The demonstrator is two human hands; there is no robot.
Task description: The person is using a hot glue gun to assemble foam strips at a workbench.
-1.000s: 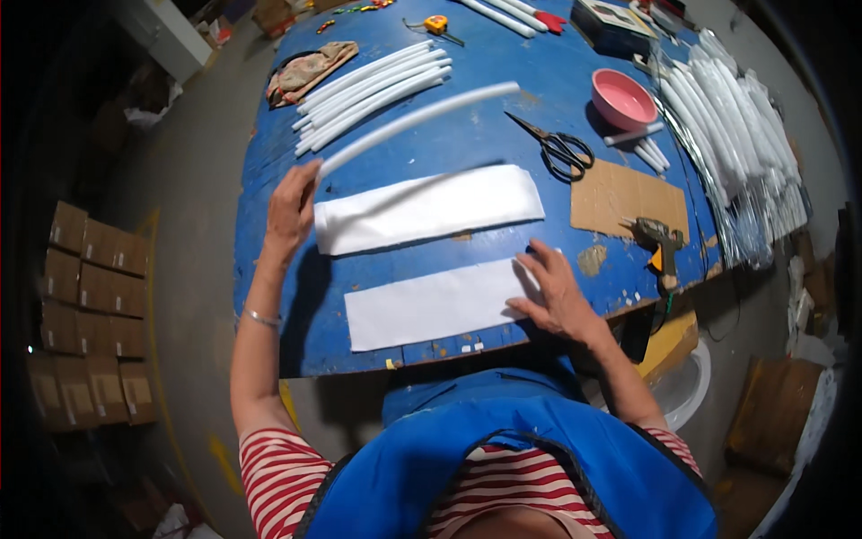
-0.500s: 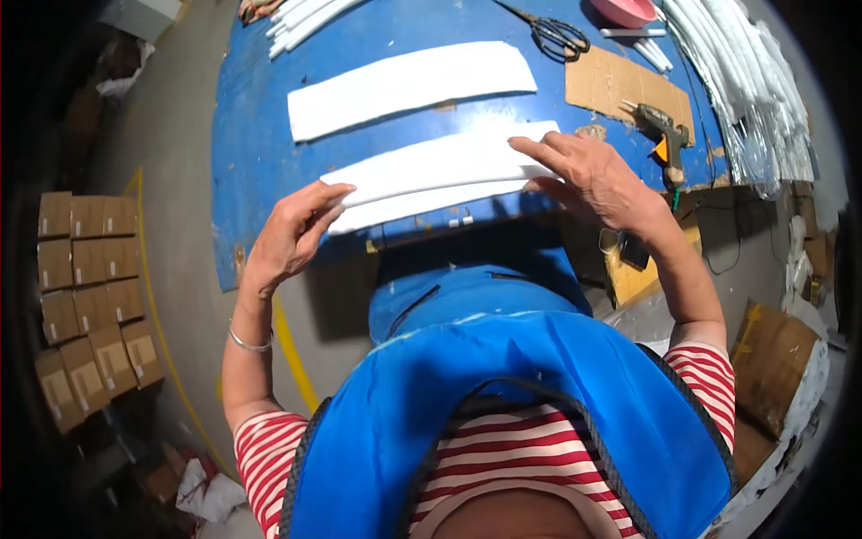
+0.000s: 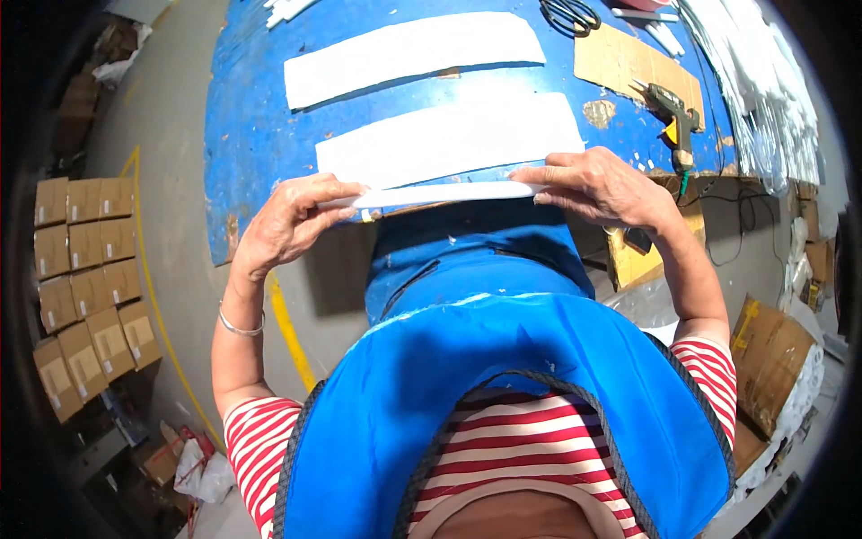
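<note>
1. Left hand [image 3: 292,225]: fingers curled in, thumb and fingertips pinched on the left end of the white sheet [image 3: 449,139] at its near edge. Gap between the fingers is narrow, just the folded edge in it.
2. Right hand [image 3: 602,189]: fingers bent and close together, tips pressing down on the right end of the same near edge, thumb under or behind; exact thumb contact I cannot tell.
3. Sheet is a long white rectangle lying across the near part of the blue table [image 3: 251,135], its long side running left to right. Near long edge is rolled or folded up into a thin strip spanning between the two hands, right at the table's front edge.
4. Rest of the sheet lies flat on the table, slightly bowed by the lens.
5. Second white sheet [image 3: 413,54] lies parallel further back, apart from the first, untouched.
6. Right of the sheets: cardboard piece [image 3: 620,58], glue gun [image 3: 673,112] on its near edge, scissors [image 3: 570,13] at the top rim.
7. Stack of white strips [image 3: 763,81] at the far right of the table.
8. Cardboard boxes [image 3: 85,278] on the floor to the left.
</note>
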